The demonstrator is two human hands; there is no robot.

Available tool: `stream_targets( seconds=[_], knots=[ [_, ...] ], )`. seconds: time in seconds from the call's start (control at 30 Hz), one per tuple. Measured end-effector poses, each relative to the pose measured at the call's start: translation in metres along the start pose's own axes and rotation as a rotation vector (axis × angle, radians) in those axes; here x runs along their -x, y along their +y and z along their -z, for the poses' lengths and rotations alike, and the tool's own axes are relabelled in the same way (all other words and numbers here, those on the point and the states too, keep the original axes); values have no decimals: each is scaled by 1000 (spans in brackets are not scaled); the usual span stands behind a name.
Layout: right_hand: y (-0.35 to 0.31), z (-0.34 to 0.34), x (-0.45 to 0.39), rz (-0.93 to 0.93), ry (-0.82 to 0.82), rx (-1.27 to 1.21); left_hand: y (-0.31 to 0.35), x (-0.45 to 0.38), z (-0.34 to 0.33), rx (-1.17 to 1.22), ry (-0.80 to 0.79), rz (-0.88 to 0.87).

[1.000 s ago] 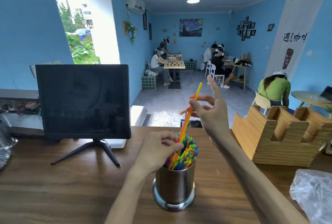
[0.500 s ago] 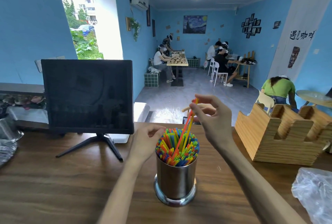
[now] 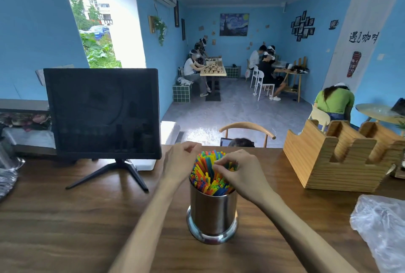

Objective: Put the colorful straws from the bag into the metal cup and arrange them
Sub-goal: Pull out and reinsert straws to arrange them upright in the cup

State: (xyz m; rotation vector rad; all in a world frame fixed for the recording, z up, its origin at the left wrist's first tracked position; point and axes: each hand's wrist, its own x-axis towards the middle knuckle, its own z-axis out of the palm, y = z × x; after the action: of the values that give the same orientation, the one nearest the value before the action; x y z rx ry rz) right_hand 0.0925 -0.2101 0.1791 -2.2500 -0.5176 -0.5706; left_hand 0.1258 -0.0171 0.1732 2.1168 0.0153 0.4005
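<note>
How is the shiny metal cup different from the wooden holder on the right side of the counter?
The metal cup is round and shiny; the wooden holder is blocky, matte, with notched walls. The cup is packed with colorful straws; nothing shows in the holder's slots. Both hands, left hand and right hand, are at the cup; the holder stands untouched. Both stand upright on the counter.

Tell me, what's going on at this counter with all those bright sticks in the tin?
A person is tidying colourful straws that stand packed in a metal cup on a wooden counter. The right hand rests on top of the bundle, its fingers curled among the straw tips. The left hand sits loosely curled beside the cup's left rim, and whether it touches any straws is unclear. A crumpled plastic bag lies at the right edge.
</note>
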Motion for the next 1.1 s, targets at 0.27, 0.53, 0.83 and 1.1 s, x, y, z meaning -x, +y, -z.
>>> stream_targets(
  seconds=[0.27, 0.53, 0.83, 1.1],
  knots=[
    [5, 3, 6, -10, -16, -34, 6, -30, -5, -50, -259, 58],
    [5, 4, 4, -40, -17, -147, 15, -35, 7, -126, -184, -80],
    [4, 12, -30, -102, -21, -273, 55, -25, 29, -92, 37, -473],
    [-4, 24, -47, -31, -154, -457, 97, -14, 69, 267, 400, -578]
  ],
)
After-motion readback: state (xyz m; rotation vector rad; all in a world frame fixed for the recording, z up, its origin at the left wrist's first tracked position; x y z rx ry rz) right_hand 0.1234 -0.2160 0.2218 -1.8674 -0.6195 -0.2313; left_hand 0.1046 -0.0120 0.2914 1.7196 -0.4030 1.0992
